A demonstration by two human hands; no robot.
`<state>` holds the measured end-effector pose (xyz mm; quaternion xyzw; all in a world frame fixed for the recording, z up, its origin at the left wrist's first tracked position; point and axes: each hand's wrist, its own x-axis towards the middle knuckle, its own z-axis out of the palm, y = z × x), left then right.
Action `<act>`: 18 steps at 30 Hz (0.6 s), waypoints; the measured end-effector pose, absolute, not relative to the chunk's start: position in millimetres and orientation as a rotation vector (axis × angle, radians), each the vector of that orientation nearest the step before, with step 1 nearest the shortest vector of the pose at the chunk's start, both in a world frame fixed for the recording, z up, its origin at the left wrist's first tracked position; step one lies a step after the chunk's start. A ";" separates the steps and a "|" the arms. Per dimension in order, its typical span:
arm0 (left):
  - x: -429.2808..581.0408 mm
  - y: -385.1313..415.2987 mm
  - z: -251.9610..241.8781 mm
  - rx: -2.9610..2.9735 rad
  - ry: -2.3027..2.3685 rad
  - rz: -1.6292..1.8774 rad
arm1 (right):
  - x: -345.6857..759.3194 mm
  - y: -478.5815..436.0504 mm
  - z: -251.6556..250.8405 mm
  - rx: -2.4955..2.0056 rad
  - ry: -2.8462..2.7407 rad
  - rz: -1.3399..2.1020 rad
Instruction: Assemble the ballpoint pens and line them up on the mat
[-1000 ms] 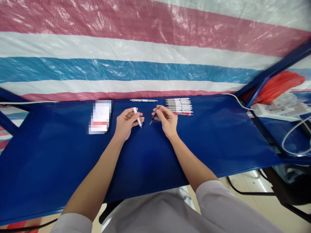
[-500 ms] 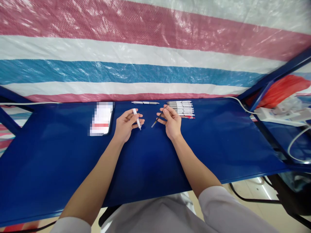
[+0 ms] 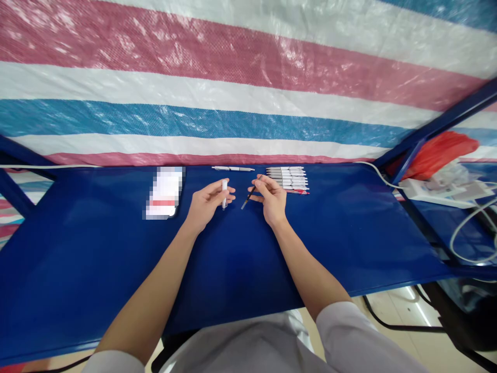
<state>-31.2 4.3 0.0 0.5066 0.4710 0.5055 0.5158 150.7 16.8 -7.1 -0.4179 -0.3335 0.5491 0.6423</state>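
My left hand (image 3: 209, 202) pinches a white pen barrel (image 3: 224, 192), held nearly upright above the blue table (image 3: 233, 269). Across a small gap, my right hand (image 3: 274, 199) grips a thin dark pen refill (image 3: 249, 196) between thumb and fingers, its clear end slanting down to the left. Behind the right hand lies a row of several white and grey pens (image 3: 293, 176), with a red one (image 3: 298, 192) at the near side. A single white and grey pen (image 3: 233, 169) lies crosswise at the table's back edge.
A phone with a blurred screen (image 3: 165, 192) lies left of my hands. Striped plastic sheeting (image 3: 217, 119) hangs behind the table. At the right are a blue frame bar (image 3: 446, 116), a red plastic bag (image 3: 446, 153), a white power strip (image 3: 435, 194) and white cables (image 3: 452, 238).
My left hand has moved slightly right, and the barrel has turned from slanted to nearly upright. The refill stays in my right hand, a little lower. The camera view has shifted slightly.
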 end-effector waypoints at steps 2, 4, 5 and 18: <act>-31.6 2.6 -0.1 1.312 1.139 1.171 | 148.9 17.1 -5.9 -0.940 -0.749 1.236; -32.0 1.1 -0.4 1.432 1.149 1.123 | 146.9 18.0 -3.0 -0.930 -0.713 1.211; -32.1 0.6 -0.9 1.493 1.151 1.100 | 145.8 18.9 -0.8 -0.929 -0.692 1.195; -31.3 1.0 -8.4 1.716 1.135 1.046 | 134.3 30.5 16.6 -0.837 -0.643 1.093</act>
